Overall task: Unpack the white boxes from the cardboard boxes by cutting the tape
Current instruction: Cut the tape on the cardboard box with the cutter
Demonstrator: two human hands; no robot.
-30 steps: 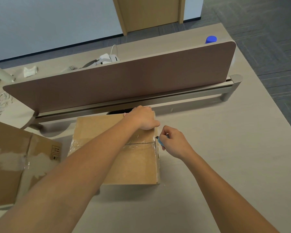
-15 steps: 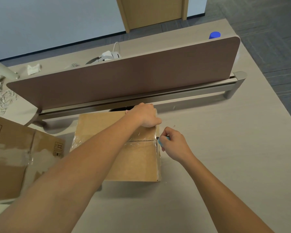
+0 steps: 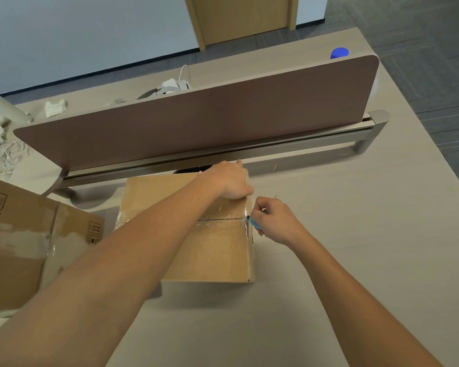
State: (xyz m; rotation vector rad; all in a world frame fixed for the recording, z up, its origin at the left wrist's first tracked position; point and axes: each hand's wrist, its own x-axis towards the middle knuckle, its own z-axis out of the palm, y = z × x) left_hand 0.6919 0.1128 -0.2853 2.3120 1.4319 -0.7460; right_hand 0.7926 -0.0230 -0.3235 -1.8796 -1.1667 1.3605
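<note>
Your left hand [image 3: 231, 180] lies palm down on the far right corner of the brown cardboard box [image 3: 210, 255], with the thumb stretched toward the right edge. The fingers reach the far edge, and I cannot tell whether they hook over it or lie flat. Your forearm crosses the box top from the near left.

Your right hand [image 3: 276, 221] is curled tight round a small blue-handled cutter [image 3: 255, 224], just beside the right edge of the box. The dark tip of the cutter touches the clear glossy tape [image 3: 223, 215] where it meets that edge. The tape covers the seam that runs left to right across the box top, and wrinkled tape also shows at the left end of the seam. The flaps of the box are closed.

The box sits on the pale beige surface [image 3: 355, 247], close to the metal rail under the long brown divider panel [image 3: 223, 123]. At the left edge of view lies a larger cardboard box [image 3: 16, 247] with printed handling marks and a patch of torn tape; it stands apart from the one you hold.

Beyond the panel you can see a white device with a cord [image 3: 171, 87], a crumpled white scrap [image 3: 55, 107] and a round blue cap [image 3: 339, 53] at the panel's right end. A wooden door [image 3: 239, 17] stands in the far wall.
</note>
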